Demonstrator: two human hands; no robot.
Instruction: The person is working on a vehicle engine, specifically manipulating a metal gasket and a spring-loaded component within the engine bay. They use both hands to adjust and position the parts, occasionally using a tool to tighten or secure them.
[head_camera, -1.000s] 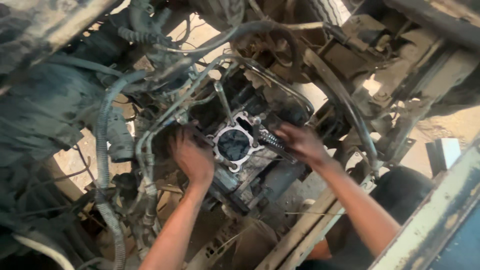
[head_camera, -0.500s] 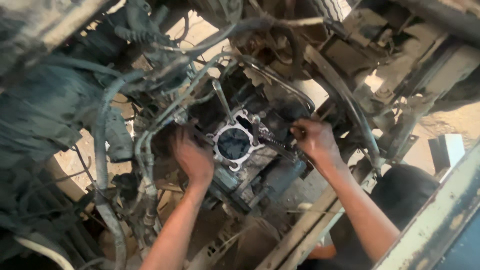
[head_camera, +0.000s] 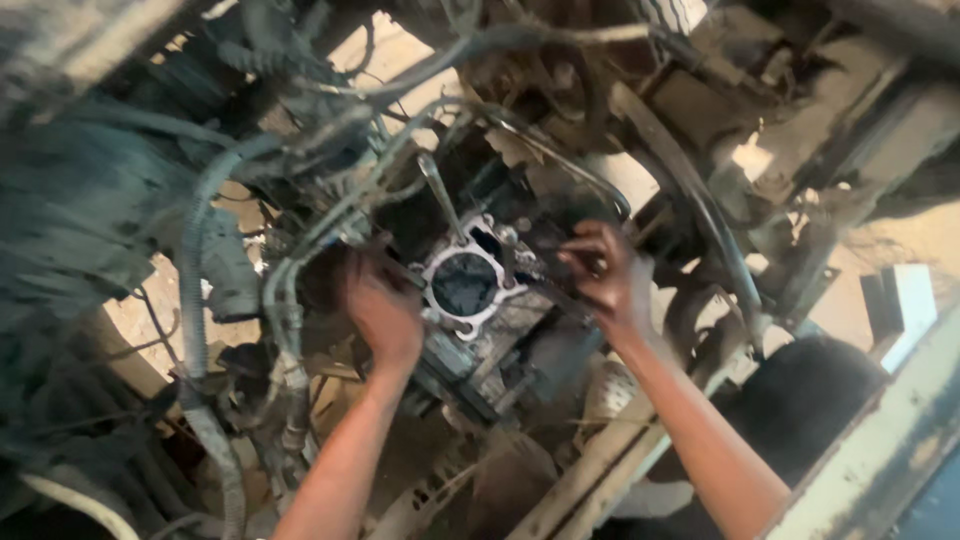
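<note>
Presently, left hand (head_camera: 383, 312) rests against the grimy grey metal engine cylinder block (head_camera: 466, 285) (grip indiscernible); right hand (head_camera: 606, 277) pinches a thin dark rod (head_camera: 552, 291), fingers closed.

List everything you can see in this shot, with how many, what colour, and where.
engine block: one, dark and grimy, centre
pale gasket around a round bore: one, whitish, on the block's top face
hoses and cables: several, grey, left and across the top
metal frame rail: one, pale and chipped, lower right
sandy ground: tan, behind the machinery
left hand: on the block, left of the gasket
right hand: right of the gasket, fingers curled; contents unclear
</note>
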